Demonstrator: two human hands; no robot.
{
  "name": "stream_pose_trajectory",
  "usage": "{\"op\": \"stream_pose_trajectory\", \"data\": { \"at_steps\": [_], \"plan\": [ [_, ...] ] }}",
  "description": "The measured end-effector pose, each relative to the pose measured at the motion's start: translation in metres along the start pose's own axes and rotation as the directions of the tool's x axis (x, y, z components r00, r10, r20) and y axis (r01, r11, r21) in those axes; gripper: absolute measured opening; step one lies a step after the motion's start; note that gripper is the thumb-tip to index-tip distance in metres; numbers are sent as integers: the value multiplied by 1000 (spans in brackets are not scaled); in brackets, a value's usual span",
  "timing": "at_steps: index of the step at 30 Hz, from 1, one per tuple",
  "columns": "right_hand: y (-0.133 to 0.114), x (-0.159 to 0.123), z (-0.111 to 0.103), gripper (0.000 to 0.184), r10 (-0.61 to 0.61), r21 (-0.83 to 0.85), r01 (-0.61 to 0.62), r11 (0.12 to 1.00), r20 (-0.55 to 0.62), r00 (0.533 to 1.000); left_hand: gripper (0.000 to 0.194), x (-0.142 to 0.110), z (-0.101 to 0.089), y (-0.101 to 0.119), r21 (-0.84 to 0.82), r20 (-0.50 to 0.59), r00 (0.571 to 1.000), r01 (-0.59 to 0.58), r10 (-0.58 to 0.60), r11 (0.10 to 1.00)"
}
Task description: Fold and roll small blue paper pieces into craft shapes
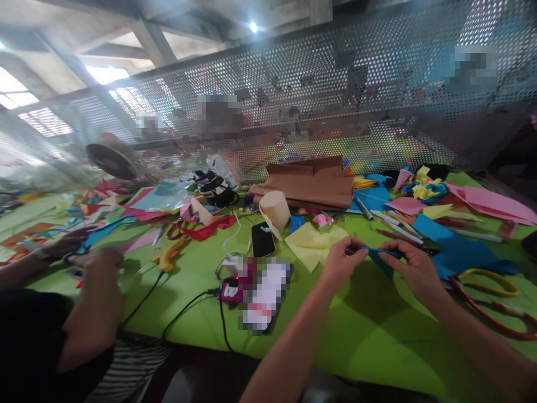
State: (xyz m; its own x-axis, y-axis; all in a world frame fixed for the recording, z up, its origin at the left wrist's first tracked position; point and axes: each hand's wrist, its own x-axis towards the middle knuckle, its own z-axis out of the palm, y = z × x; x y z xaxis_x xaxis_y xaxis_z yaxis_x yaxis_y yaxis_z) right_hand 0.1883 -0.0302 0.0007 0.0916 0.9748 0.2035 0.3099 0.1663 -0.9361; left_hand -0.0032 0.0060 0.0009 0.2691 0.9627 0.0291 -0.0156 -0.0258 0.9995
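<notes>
Between my two hands is a small piece of blue paper point(384, 262), folded and held just above the green tabletop. My left hand point(344, 258) pinches its left end between thumb and fingertips. At its right end, my right hand point(409, 263) grips it with thumb and forefinger. Yellow paper point(308, 245) lies just left of my left hand. A larger blue sheet point(465, 252) rests beyond my right hand. Scissors with red and yellow handles point(489, 282) lie beside my right forearm.
A phone with a lit screen point(267, 296) and a purple power block point(235, 288) with cables sit left of my arm. Behind are a dark phone point(263, 239), a paper roll point(276, 210) and brown paper point(306, 187). A co-worker's hands point(90, 252) handle blue paper near a yellow glue gun point(170, 254).
</notes>
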Motion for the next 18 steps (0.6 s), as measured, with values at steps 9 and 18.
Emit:
{"op": "stream_pose_trajectory", "data": {
  "at_steps": [9, 18],
  "plan": [
    [6, 0, 0, 30, 21, -1, -21, 1000, 7, 1000, 19, 1, -1, 0, -33, -9, 1000, -11, 11, 999],
    [4, 0, 0, 33, 32, 55, -32, 998, -10, 999, 20, 2, 1, 0, -65, -24, 999, 31, -32, 997]
  ]
}}
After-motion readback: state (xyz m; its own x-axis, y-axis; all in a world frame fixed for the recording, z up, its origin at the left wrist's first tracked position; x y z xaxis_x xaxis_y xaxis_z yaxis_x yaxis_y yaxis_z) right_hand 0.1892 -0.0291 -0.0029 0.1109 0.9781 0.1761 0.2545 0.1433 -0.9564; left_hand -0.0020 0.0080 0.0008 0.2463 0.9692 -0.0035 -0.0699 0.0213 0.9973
